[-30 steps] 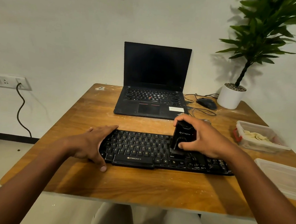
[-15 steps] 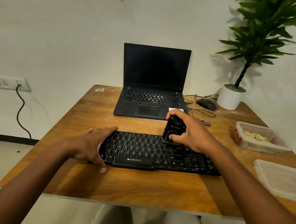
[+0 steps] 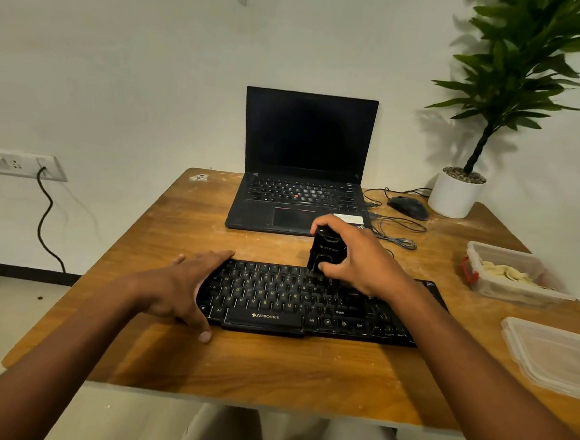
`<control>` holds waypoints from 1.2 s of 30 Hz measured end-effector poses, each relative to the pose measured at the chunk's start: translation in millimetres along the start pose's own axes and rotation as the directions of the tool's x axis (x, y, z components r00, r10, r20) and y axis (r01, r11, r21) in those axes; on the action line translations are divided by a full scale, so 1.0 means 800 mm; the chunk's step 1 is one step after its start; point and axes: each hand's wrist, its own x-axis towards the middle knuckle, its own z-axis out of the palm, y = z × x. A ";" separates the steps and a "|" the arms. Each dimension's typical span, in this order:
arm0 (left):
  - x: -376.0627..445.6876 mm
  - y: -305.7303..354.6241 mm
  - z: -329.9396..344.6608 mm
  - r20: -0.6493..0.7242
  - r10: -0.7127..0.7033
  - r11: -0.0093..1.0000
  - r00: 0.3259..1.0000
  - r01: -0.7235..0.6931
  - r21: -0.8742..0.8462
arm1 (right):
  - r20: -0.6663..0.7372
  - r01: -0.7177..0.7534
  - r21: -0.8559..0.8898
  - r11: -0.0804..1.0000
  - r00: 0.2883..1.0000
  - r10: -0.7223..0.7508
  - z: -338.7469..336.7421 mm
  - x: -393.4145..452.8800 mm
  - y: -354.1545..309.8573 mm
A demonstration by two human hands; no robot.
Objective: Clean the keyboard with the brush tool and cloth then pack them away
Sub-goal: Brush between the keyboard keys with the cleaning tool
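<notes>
A black keyboard (image 3: 296,302) lies across the near middle of the wooden table (image 3: 271,366). My right hand (image 3: 358,259) grips a black block-shaped brush tool (image 3: 325,253), held upright with its lower end on the keyboard's top key rows, right of centre. My left hand (image 3: 188,285) lies flat with straight fingers over the keyboard's left end, thumb on the table in front. A pale cloth (image 3: 504,272) lies inside an open clear plastic box (image 3: 517,290) at the right.
An open black laptop (image 3: 305,172) stands behind the keyboard. A black mouse (image 3: 408,206), loose cables (image 3: 397,232) and a white potted plant (image 3: 456,195) sit at the back right. A clear lid (image 3: 553,355) lies at the right edge.
My right hand has drawn the brush tool from the keyboard's lower right-centre rows up and leftward to the top rows. My left hand has stayed on the left end.
</notes>
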 end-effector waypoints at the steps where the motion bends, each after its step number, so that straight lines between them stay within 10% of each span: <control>1: -0.001 0.000 0.000 -0.008 0.003 1.000 1.000 -0.003 -0.001 | -0.005 0.006 0.013 1.000 1.000 -0.006 -0.001 0.000 -0.002; 8: -0.002 0.002 0.000 -0.009 -0.002 1.000 1.000 0.002 -0.008 | 0.193 0.040 0.069 0.997 0.980 -0.053 0.000 -0.003 -0.022; 20: -0.002 0.002 -0.001 -0.004 -0.019 1.000 1.000 0.019 0.012 | 0.009 0.046 0.065 0.997 0.999 -0.046 0.008 0.022 -0.019; 26: -0.001 0.002 0.000 -0.006 -0.020 1.000 1.000 0.020 0.014 | 0.223 0.043 0.066 0.997 0.973 -0.057 0.005 0.011 -0.027; 36: -0.005 0.010 -0.002 -0.002 -0.040 0.999 0.999 0.040 0.006 | -0.018 0.008 0.041 0.999 1.000 -0.007 0.014 0.031 -0.010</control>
